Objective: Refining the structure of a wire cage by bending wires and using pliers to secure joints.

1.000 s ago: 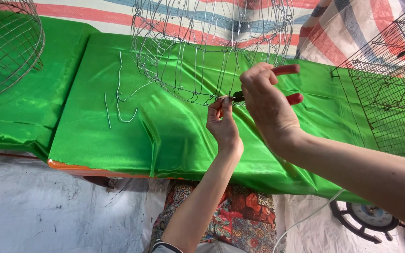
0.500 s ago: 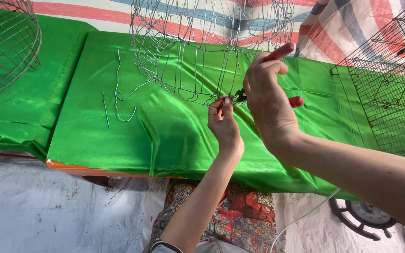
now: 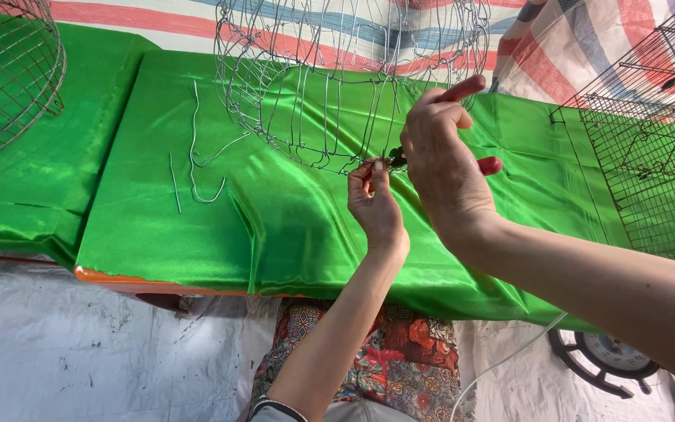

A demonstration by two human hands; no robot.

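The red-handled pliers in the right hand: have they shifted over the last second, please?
Yes. The red-handled pliers swung from lying across to pointing up and away toward the striped sheet; their tip stayed at the wire frame rim on the green cloth.

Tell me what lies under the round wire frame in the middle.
Under the round wire frame lies green satin cloth, visible through its open mesh. The right hand, holding red-handled pliers, and the left hand cover its lower rim there, so the joint cannot be seen.

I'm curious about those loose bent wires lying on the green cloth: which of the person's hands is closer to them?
Left. The left hand pinches the wire cage rim, right of the bent wires. The right hand, holding red-handled pliers, is farther right.
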